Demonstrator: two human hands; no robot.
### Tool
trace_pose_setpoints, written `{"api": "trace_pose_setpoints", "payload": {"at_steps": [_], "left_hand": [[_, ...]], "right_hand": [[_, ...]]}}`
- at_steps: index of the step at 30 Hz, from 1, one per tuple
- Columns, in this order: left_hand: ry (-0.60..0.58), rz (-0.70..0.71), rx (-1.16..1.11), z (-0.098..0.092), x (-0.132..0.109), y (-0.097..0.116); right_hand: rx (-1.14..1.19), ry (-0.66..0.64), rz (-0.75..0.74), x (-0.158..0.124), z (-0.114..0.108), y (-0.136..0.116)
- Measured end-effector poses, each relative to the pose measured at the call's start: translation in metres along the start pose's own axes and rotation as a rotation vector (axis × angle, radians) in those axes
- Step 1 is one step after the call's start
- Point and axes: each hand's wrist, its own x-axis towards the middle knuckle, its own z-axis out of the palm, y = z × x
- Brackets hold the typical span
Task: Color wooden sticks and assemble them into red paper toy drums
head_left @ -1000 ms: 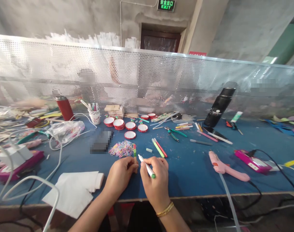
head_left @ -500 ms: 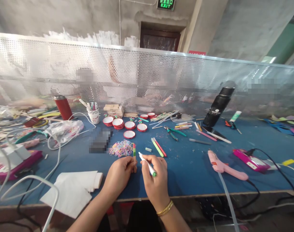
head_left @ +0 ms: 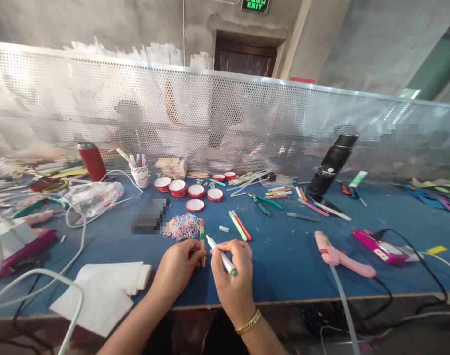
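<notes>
My left hand (head_left: 182, 264) pinches a wooden craft stick (head_left: 202, 234) upright; its upper part is coloured red, green and white in bands. Between the fingers of my right hand (head_left: 234, 276) is a white marker (head_left: 222, 256) with a green end, its tip pointing up and left, close to the stick. Just beyond my hands lie a pile of coloured rubber bands (head_left: 181, 227), a loose pale marker cap (head_left: 224, 229), and a green marker (head_left: 238, 226) beside a red marker (head_left: 243, 225).
Red-and-white bottle caps (head_left: 194, 205) are grouped farther back. To the right are pliers (head_left: 260, 204), a pink glue gun (head_left: 343, 256) and a magenta power strip (head_left: 380, 246). On the left, white paper (head_left: 95, 291) and looping white cables lie near the edge. A perforated metal screen (head_left: 195, 118) runs behind.
My view has shifted slightly, moving the table contents a little left. The marker remains in my right hand and the stick in my left, with the tip still near the stick.
</notes>
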Motion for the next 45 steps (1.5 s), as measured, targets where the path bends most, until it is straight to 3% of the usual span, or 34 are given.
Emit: {"api": "trace_pose_setpoints", "payload": {"at_steps": [19, 35, 45], "left_hand": [[0.045, 0.018, 0.027, -0.008, -0.008, 0.006], [-0.08, -0.021, -0.032, -0.013, -0.003, 0.0], [-0.11, -0.038, -0.023, -0.012, -0.005, -0.005]], "right_hand": [[-0.014, -0.037, -0.061, 0.0, 0.002, -0.001], [-0.01, -0.027, -0.136, -0.002, 0.001, -0.001], [0.037, 0.02, -0.104, -0.003, 0.008, 0.0]]}}
